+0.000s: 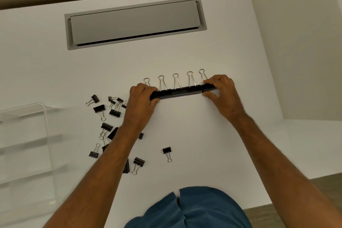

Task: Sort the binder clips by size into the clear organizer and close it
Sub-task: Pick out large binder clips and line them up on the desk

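A row of large black binder clips (180,92) lies side by side on the white table, silver handles pointing away from me. My left hand (141,96) pinches the row's left end and my right hand (221,89) pinches its right end. Several smaller black clips (103,116) lie scattered to the left, partly under my left forearm. One small clip (167,152) sits alone nearer to me. The clear organizer (27,144) lies open at the far left, with its dividers showing and part of it cut off by the frame edge.
A grey cable hatch (135,22) is set into the white table (185,57) beyond the clips. A white partition (296,52) stands at the right. The table's near edge runs by my blue clothing (194,207).
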A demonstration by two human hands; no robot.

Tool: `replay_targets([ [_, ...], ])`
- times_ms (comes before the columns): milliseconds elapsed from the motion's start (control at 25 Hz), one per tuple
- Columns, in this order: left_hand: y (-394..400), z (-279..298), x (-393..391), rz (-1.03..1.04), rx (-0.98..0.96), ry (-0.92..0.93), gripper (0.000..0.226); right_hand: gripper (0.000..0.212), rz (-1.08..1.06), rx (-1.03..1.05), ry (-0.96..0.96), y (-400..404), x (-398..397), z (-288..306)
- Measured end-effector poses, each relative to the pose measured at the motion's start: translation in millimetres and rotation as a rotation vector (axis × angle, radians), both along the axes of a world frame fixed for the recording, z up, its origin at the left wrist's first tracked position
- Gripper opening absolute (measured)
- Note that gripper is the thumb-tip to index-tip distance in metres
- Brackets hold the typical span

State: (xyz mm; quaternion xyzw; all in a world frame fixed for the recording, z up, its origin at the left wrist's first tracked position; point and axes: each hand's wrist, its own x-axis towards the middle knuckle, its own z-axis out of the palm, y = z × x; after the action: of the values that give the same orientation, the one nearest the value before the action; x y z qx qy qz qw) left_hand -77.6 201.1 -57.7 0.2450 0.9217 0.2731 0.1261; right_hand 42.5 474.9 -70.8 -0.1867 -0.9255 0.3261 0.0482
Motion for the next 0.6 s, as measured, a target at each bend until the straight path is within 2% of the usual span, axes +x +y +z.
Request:
replay_targets([
  [600,7.8,-4.9,3.0,-0.020,0.011,0.023,0.030,0.035,-0.007,0.016,-0.048,0.4,-3.7,3.0],
])
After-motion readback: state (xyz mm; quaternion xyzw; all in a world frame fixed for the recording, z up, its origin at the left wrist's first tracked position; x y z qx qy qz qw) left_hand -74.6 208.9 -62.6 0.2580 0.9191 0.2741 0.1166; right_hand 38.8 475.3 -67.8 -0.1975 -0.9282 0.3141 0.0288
